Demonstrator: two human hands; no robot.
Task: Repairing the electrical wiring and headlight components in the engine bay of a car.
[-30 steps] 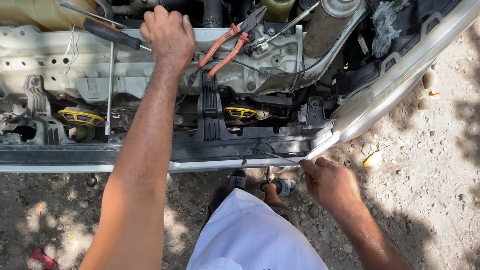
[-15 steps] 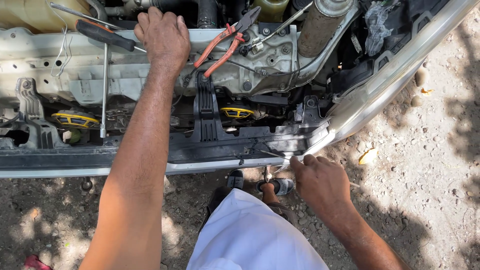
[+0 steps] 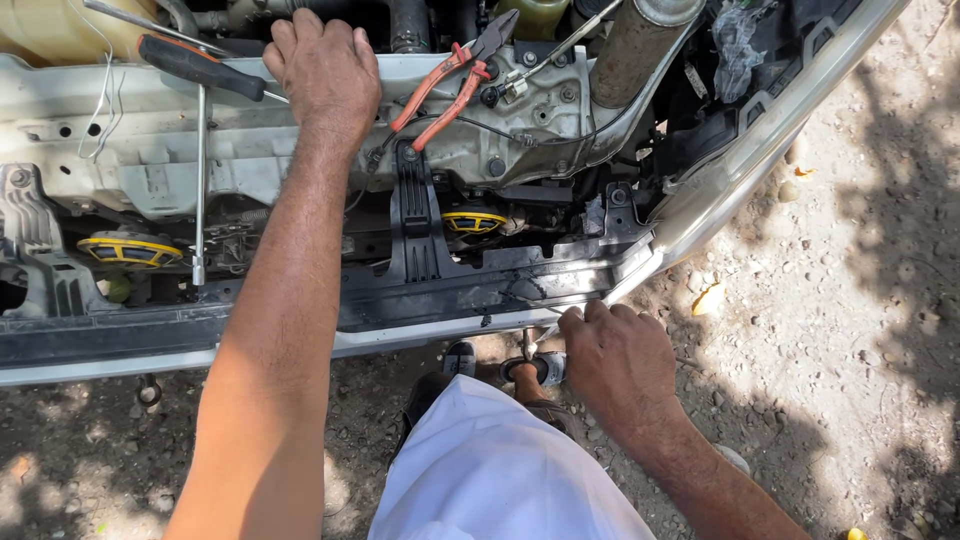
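My left hand (image 3: 322,70) lies palm-down on the white front panel (image 3: 250,150) of a car's engine bay, fingers curled over its far edge. A black-handled screwdriver (image 3: 200,65) lies just left of it and red-handled pliers (image 3: 450,85) just right. My right hand (image 3: 615,360) is closed under the lower edge of the black bumper beam (image 3: 480,295), near its right end. A thin silvery tool tip (image 3: 547,331) pokes out from the fingers toward the beam.
A long metal rod (image 3: 200,180) hangs down the panel at the left. Two yellow-rimmed horns (image 3: 473,220) (image 3: 125,250) sit behind the beam. A silver body panel (image 3: 760,140) runs diagonally at the right. Below me are my white garment (image 3: 500,470), a sandalled foot (image 3: 535,370) and stony dirt (image 3: 850,300).
My right hand has risen from below the bumper to its lower edge. My left hand has stayed on the front panel.
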